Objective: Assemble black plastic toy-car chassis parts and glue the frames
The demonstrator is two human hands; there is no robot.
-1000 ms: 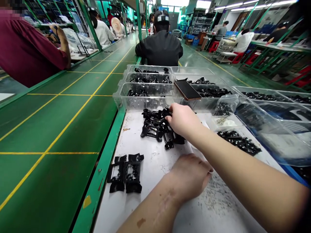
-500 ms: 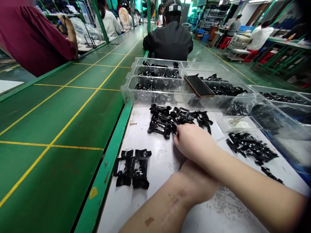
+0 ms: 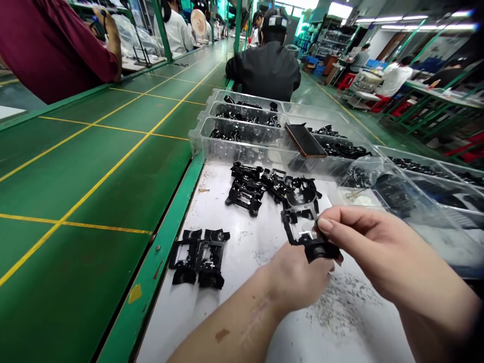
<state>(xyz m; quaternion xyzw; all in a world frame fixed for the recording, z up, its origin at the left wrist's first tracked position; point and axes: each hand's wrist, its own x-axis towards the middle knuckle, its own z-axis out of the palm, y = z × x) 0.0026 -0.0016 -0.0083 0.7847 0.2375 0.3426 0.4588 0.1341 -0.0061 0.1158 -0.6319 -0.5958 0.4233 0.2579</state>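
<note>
Pinching a black plastic frame (image 3: 320, 250), right hand (image 3: 370, 247) nearly closed, left hand (image 3: 298, 277) just below, its fingers hidden

A white-topped workbench (image 3: 170, 322) is running alongside a green edge rail (image 3: 151, 272); two black plastic frames (image 3: 199, 258) are lying side by side near that rail; a loose cluster of similar black plastic parts (image 3: 247, 189) is sitting toward the middle, just in front of a clear plastic tray (image 3: 242, 146) resting at the far end; a small shallow dish (image 3: 357, 199) is sitting further right; fine grey specks (image 3: 346, 307) are scattering across the surface at the near right.
</note>
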